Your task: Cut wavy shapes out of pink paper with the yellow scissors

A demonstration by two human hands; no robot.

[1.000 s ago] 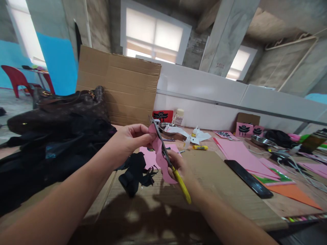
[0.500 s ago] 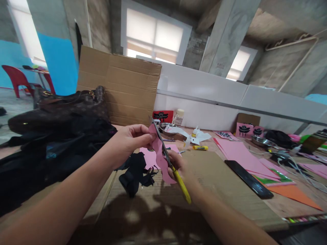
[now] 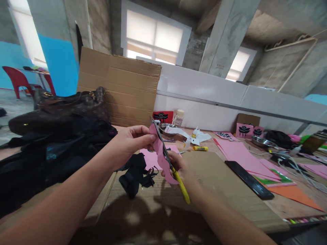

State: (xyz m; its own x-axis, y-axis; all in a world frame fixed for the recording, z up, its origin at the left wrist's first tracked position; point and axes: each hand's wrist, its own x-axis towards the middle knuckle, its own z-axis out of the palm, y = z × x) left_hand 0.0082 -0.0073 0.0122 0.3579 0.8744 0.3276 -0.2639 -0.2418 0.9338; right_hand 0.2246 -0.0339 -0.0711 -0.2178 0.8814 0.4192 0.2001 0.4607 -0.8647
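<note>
My left hand (image 3: 138, 139) pinches the upper end of a wavy-edged strip of pink paper (image 3: 160, 154) between thumb and fingers. My right hand (image 3: 178, 165) grips a pair of scissors (image 3: 182, 187) with yellow handles. Their dark blades point up and away, lying along the right edge of the strip; I cannot tell how far apart they are. The strip's lower end hangs beside the scissor handles. Below, dark paper scraps (image 3: 133, 175) rest on the cardboard sheet (image 3: 204, 173), partly over a flat pink sheet (image 3: 150, 159).
Left of my arm lie dark cloth and a brown bag (image 3: 71, 105). A metal bowl (image 3: 167, 129), a white paper figure (image 3: 195, 137) and a yellow glue stick (image 3: 200, 148) sit beyond my hands. A black phone (image 3: 249, 179) and pink sheets (image 3: 242, 156) lie to the right.
The lower end of the pink strip has swung slightly right, toward the scissor handles. Both hands have stayed almost in place.
</note>
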